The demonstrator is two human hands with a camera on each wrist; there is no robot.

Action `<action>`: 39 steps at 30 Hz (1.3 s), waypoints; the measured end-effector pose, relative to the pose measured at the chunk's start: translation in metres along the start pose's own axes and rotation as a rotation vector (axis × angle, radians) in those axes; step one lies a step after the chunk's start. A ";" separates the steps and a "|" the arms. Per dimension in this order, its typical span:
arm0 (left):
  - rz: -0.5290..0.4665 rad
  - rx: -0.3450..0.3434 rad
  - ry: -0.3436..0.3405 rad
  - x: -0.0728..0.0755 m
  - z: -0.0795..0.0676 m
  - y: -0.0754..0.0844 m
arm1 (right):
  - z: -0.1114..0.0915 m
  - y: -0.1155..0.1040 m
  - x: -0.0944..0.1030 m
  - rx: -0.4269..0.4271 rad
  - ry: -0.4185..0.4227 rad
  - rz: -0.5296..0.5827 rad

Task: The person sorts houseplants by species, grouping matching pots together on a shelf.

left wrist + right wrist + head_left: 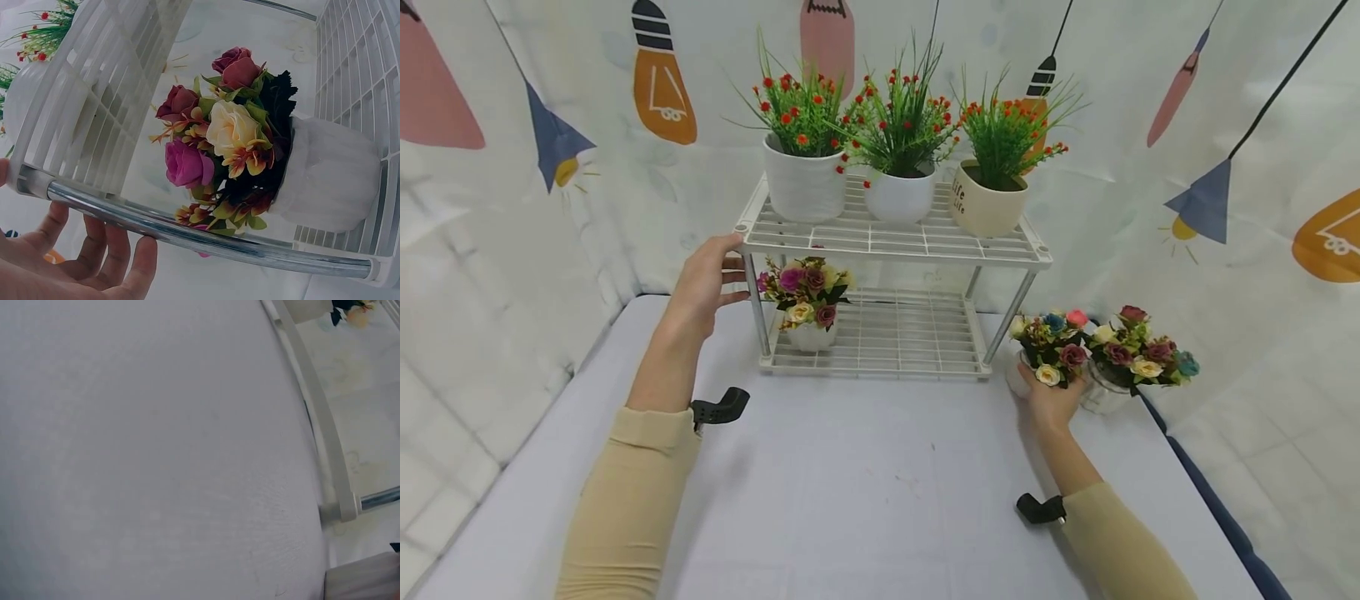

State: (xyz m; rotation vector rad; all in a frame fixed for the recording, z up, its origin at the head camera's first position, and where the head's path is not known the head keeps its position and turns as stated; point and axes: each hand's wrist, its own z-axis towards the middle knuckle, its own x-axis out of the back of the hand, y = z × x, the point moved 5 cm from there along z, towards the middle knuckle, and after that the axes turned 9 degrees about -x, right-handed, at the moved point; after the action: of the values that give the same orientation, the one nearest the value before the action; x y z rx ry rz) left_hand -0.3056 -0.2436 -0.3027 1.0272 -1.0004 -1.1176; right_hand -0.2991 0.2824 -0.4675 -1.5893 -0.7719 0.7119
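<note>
A white two-tier wire rack (887, 246) with metal posts stands on the table. My left hand (703, 279) is at its left front corner. In the left wrist view the fingers (144, 262) touch the metal post (206, 240) from outside, slightly bent and not wrapped round it. On the lower tier sits a white pot of artificial roses (808, 300). To the right of the rack my right hand (1056, 404) grips a small white pot of mixed artificial flowers (1060, 346); its fingers are partly hidden. In the right wrist view only that pot's edge (365, 578) shows.
Three pots with red-flowered grass, a left one (805, 179), a middle one (898, 196) and a cream one (988, 204), stand on the upper tier. Another flower pot (1105, 392) is beside my right hand, near the table's right edge. A printed curtain (1150, 83) hangs behind.
</note>
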 end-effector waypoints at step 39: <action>-0.008 0.017 0.020 -0.003 0.003 -0.001 | -0.124 -0.017 -0.101 0.159 -0.401 0.033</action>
State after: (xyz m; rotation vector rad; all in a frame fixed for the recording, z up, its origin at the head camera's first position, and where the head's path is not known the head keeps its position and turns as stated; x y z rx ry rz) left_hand -0.3093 -0.2408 -0.3028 1.0554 -0.9921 -1.1052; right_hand -0.2620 0.1299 -0.4302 -1.3335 -0.9532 1.1086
